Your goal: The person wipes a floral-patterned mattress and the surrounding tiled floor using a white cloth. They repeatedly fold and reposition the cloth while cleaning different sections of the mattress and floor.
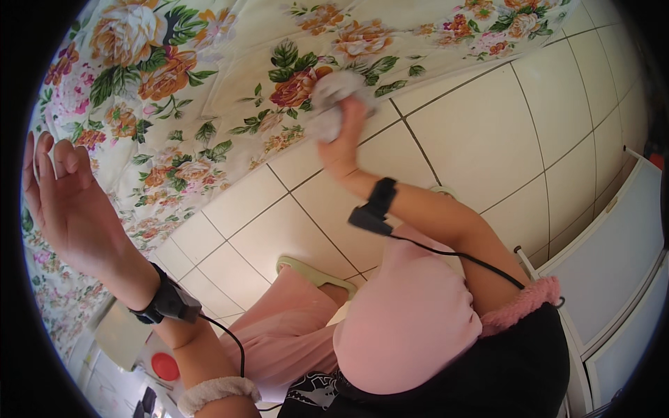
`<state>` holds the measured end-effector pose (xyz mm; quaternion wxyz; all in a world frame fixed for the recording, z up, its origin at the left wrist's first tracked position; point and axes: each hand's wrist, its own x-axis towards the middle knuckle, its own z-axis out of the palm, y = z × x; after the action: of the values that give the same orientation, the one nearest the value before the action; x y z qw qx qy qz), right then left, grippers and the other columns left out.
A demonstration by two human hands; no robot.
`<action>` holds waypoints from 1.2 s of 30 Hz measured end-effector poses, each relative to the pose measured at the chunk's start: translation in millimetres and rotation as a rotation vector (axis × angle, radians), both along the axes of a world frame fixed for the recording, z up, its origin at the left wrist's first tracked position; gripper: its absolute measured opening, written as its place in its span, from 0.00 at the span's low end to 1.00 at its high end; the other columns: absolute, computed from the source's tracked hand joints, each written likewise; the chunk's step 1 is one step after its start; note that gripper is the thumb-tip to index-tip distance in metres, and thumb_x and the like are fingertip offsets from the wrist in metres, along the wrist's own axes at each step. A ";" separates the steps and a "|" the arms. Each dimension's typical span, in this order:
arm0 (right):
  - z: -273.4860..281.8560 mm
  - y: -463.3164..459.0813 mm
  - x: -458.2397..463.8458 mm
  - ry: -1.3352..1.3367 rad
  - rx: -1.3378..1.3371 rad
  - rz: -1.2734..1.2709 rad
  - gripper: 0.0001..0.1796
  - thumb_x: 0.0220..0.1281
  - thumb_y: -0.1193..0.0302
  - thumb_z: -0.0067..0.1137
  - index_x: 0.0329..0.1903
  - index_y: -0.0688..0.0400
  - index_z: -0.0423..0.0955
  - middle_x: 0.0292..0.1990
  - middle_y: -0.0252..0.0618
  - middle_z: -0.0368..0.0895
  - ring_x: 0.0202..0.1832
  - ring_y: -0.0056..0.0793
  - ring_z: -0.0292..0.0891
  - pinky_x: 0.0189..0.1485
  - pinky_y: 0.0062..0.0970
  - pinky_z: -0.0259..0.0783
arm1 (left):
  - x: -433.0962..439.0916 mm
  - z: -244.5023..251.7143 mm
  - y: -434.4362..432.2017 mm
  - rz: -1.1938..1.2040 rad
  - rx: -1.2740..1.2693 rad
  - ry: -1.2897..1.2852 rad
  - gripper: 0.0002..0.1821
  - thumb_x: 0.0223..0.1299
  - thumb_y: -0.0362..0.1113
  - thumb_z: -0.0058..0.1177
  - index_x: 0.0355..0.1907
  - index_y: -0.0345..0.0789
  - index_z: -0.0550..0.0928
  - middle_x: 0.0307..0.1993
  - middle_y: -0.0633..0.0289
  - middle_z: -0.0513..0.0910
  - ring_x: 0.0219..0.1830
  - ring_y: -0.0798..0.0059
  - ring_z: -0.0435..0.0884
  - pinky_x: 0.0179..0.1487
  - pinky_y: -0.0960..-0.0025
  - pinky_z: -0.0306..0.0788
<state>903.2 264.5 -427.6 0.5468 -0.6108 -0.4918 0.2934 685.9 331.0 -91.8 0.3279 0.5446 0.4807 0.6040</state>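
Observation:
A bunched white-and-grey cloth [334,99] is gripped by my right hand [345,130], at the lower edge of a quilted floral bedspread [230,104]. Hand and cloth are blurred, and whether the cloth touches the bedspread I cannot tell. At the far left, my left hand [62,204] is raised with its palm up, fingers apart and slightly curled, holding nothing. Behind it spreads more of the floral fabric. Both wrists wear black straps with small devices and cables.
Cream floor tiles [470,104] run along the bedspread's edge. White cabinet drawers [590,251] stand at the right. A green slipper [313,274] is on a foot below me. At the lower left are a red round object [165,366] and a pale panel [121,334].

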 end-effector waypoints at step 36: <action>81.9 -13.7 210.3 1.681 -0.618 0.684 0.38 0.56 0.67 0.57 0.70 0.66 0.59 0.64 0.50 0.71 0.64 0.46 0.71 0.68 0.43 0.66 | 93.2 -50.4 -6.2 -0.240 -0.235 0.201 0.15 0.68 0.29 0.52 0.55 0.33 0.78 0.44 0.67 0.79 0.34 0.87 0.71 0.33 0.82 0.63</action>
<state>1113.5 250.8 -345.7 0.4201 -0.1410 0.0090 0.8964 779.1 324.9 -142.2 0.4091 0.6137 0.5099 0.4428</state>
